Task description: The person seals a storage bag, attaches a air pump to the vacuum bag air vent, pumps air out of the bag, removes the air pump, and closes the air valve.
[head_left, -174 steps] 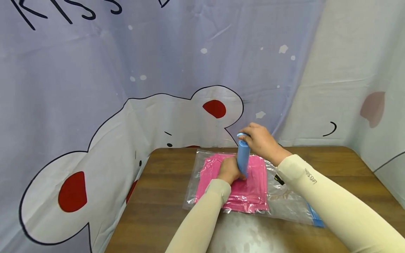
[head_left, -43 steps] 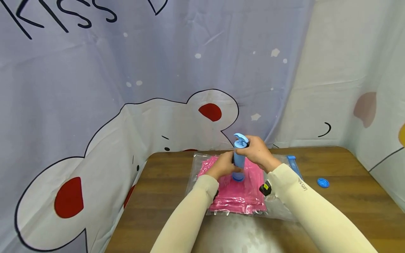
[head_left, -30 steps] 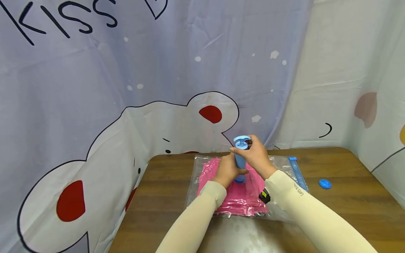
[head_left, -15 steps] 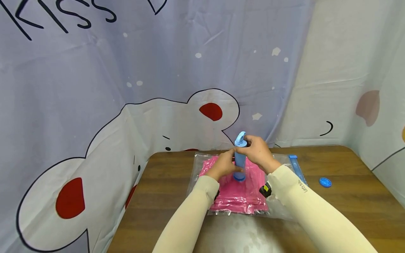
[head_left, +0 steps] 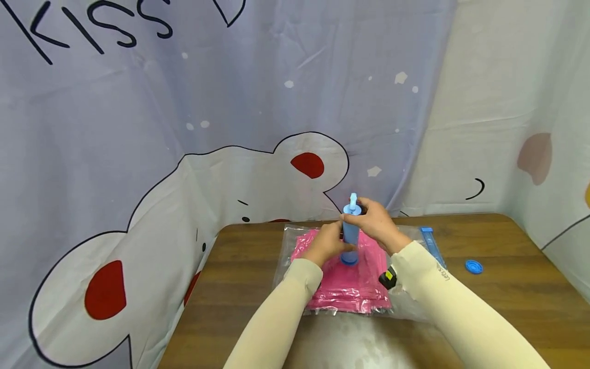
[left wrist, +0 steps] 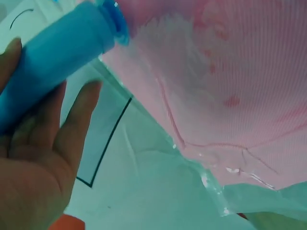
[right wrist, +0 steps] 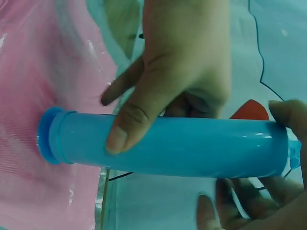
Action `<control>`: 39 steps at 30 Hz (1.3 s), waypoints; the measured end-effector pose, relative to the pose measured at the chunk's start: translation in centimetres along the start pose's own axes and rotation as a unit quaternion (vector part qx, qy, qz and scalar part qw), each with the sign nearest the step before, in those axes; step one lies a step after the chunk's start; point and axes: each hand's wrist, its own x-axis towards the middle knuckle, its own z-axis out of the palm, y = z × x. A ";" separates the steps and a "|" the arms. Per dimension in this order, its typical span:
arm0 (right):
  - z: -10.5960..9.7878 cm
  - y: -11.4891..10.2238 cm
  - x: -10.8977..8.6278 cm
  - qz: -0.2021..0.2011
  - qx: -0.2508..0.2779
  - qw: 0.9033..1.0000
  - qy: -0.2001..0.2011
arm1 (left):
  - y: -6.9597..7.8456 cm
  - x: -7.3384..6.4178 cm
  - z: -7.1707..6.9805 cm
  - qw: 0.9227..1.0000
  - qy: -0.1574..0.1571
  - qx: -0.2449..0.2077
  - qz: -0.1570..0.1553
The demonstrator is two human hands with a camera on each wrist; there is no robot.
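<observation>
A blue hand pump [head_left: 351,233] stands upright on a clear vacuum bag [head_left: 411,305] packed with folded pink cloth [head_left: 352,292]. My left hand [head_left: 326,243] grips the lower barrel from the left. In the right wrist view its thumb [right wrist: 128,127] lies across the barrel. Around the barrel's top, just under the pump handle [head_left: 353,200], my right hand [head_left: 375,221] holds on. The handle is down near the barrel and seen edge-on. The pump's flared foot [right wrist: 49,135] meets the bag; what lies under it is hidden.
A round blue cap [head_left: 473,266] lies on the wooden table [head_left: 507,307] to the right. Nearer the bag's right edge is a blue slider strip [head_left: 432,247], partly behind the right sleeve. A printed curtain [head_left: 239,92] hangs behind the table.
My right hand has moved from the pump handle to the barrel's top. The handle, broadside a second ago, has turned edge-on. The cap and strip now show beyond the right arm.
</observation>
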 end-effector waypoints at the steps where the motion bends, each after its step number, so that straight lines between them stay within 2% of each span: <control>1: 0.1 0.1 -0.1 0.000 0.000 1.000 0.008 | 0.1 -0.1 0.2 1.000 0.012 0.011 -0.005; 4: 0.4 0.2 -0.2 -0.009 -0.017 0.999 0.041 | 0.2 -0.2 0.9 0.998 0.051 0.041 -0.023; 7: 0.7 0.3 -0.3 -0.029 -0.063 0.994 0.080 | -0.3 0.4 1.8 0.994 0.086 0.063 -0.039; 10: 0.9 0.3 -0.2 -0.041 -0.107 0.987 0.110 | -2.0 1.7 3.2 0.987 0.119 0.100 -0.041; 11: 0.9 0.3 -0.2 -0.045 -0.116 0.985 0.116 | -2.9 2.2 3.9 0.984 0.134 0.114 -0.034; 14: 0.9 0.3 -0.1 -0.055 -0.129 0.982 0.125 | -3.1 2.4 4.2 0.981 0.143 0.124 -0.045; 17: 0.8 0.5 -0.1 -0.058 -0.131 0.981 0.126 | -1.7 1.4 3.5 0.985 0.123 0.099 -0.061; 18: 0.8 0.5 -0.2 -0.058 -0.133 0.982 0.124 | -0.7 0.8 2.9 0.987 0.110 0.091 -0.071; 19: 0.7 0.6 -0.2 -0.056 -0.135 0.982 0.122 | -0.6 0.5 2.8 0.988 0.103 0.088 -0.069; 22: 0.7 0.6 0.0 -0.049 -0.150 0.981 0.111 | -0.5 -0.3 2.1 0.993 0.078 0.078 -0.050; 26: 0.5 0.5 0.4 -0.031 -0.143 0.986 0.084 | -0.6 -0.6 0.8 0.999 0.032 0.003 -0.007; 28: 0.3 0.3 0.5 -0.019 -0.128 0.989 0.071 | -0.7 -0.4 0.3 0.999 0.007 -0.042 0.008; 31: 0.2 0.3 0.5 -0.013 -0.110 0.992 0.059 | -0.9 -0.1 0.0 0.997 -0.021 -0.075 0.014; 34: 0.3 0.3 0.4 -0.016 -0.092 0.995 0.042 | -1.0 -0.1 0.1 0.997 -0.024 -0.073 0.008; 37: 0.5 0.7 0.3 -0.021 -0.056 0.998 0.028 | -1.0 -0.3 0.4 0.999 -0.009 -0.051 -0.004; 39: 0.6 1.0 0.1 -0.030 -0.040 0.998 0.034 | -0.9 -0.4 0.8 1.000 0.008 -0.019 -0.013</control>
